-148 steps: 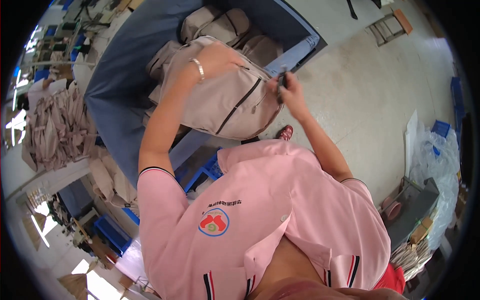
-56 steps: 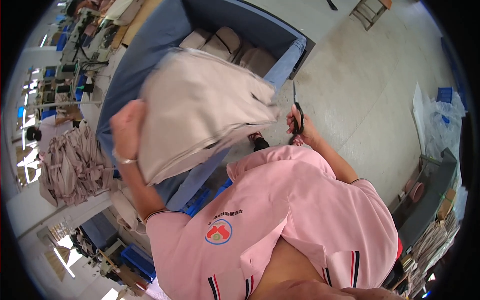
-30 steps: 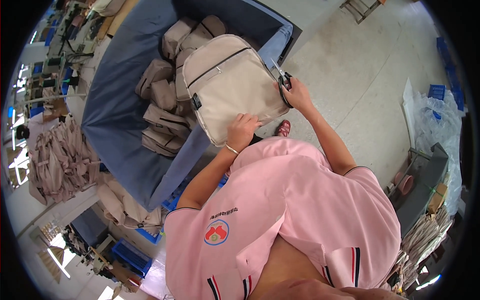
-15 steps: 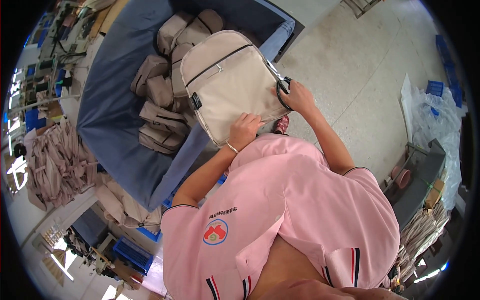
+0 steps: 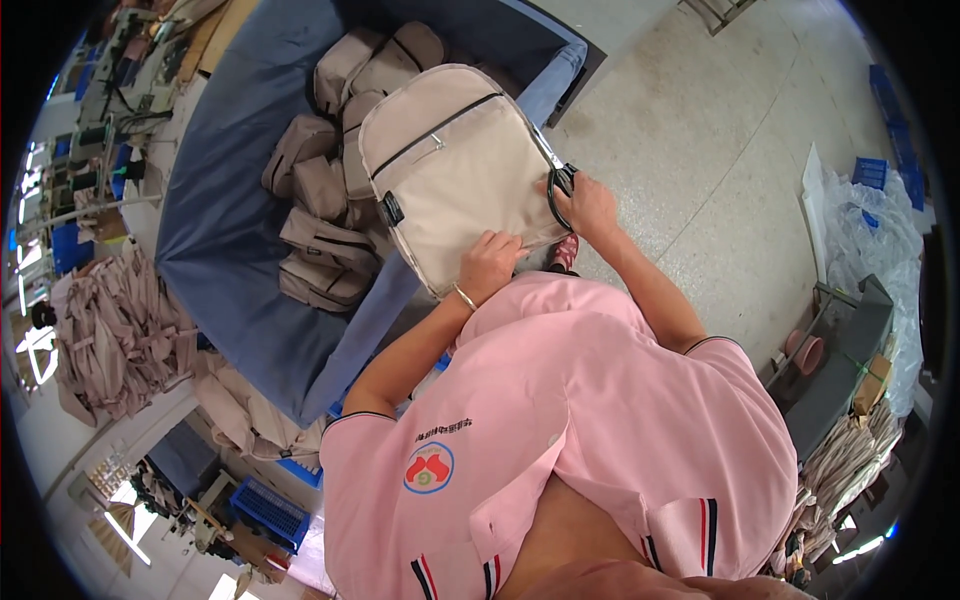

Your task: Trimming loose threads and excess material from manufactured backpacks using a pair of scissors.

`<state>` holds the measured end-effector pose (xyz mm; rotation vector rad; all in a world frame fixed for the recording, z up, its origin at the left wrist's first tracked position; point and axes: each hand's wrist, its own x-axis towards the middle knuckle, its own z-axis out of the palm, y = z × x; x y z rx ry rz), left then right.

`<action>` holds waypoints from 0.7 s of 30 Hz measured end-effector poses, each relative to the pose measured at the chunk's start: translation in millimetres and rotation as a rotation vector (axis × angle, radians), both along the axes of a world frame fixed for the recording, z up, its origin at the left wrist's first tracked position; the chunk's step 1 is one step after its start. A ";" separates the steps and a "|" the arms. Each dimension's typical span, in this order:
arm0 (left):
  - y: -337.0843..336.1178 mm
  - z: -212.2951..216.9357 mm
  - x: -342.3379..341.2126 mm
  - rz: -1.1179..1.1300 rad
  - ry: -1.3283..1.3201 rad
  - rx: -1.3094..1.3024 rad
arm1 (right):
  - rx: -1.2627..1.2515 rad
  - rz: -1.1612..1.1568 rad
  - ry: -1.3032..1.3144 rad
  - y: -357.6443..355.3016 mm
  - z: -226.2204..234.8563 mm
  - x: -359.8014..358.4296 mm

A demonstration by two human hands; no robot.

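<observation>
A beige backpack panel or bag (image 5: pixel 455 170) with a dark zipper across its upper part lies in front of me, tilted over the edge of a blue-lined bin. My left hand (image 5: pixel 490 264) is closed on the bag's near edge, its fingertips on the fabric. In my right hand (image 5: pixel 588 207) is a pair of scissors (image 5: pixel 556 207) with black handles, held against the bag's right edge. The blades are mostly hidden along that edge. A black tab (image 5: pixel 391 208) sits on the bag's left side.
The blue-lined bin (image 5: pixel 215 200) holds several beige bags (image 5: pixel 325 245). Left of it hangs a bundle of beige fabric pieces (image 5: pixel 125 330). A blue crate (image 5: pixel 268 512) stands at lower left. To the right are clear plastic sheeting (image 5: pixel 875 260) and a grey cart (image 5: pixel 840 370).
My right hand and the scissors have shifted slightly left and down along the bag's right edge. My left hand stays at the near edge.
</observation>
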<state>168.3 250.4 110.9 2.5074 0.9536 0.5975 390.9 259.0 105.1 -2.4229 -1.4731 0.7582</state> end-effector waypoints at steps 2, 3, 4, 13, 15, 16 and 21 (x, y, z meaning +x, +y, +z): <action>-0.3 -0.1 -0.8 -0.003 -0.005 0.003 | 0.013 -0.001 0.001 0.0 1.6 -0.9; -0.9 0.0 -1.1 -0.002 -0.006 0.003 | 0.026 -0.003 0.001 0.2 2.2 -1.1; -0.8 0.6 -1.0 -0.002 0.002 -0.010 | 0.028 -0.004 0.000 0.0 0.5 -0.3; -0.5 1.6 -0.8 -0.005 0.014 -0.047 | 0.074 0.029 -0.028 1.6 -13.1 7.1; -1.3 -0.9 -1.8 0.002 0.003 -0.056 | 0.095 0.051 -0.020 8.5 -8.4 8.4; -1.7 -1.0 -1.7 0.001 0.007 -0.048 | 0.096 0.052 -0.019 13.1 -2.5 9.3; -1.0 -1.1 0.8 -0.005 0.008 -0.028 | 0.022 0.083 -0.031 15.4 -5.9 8.5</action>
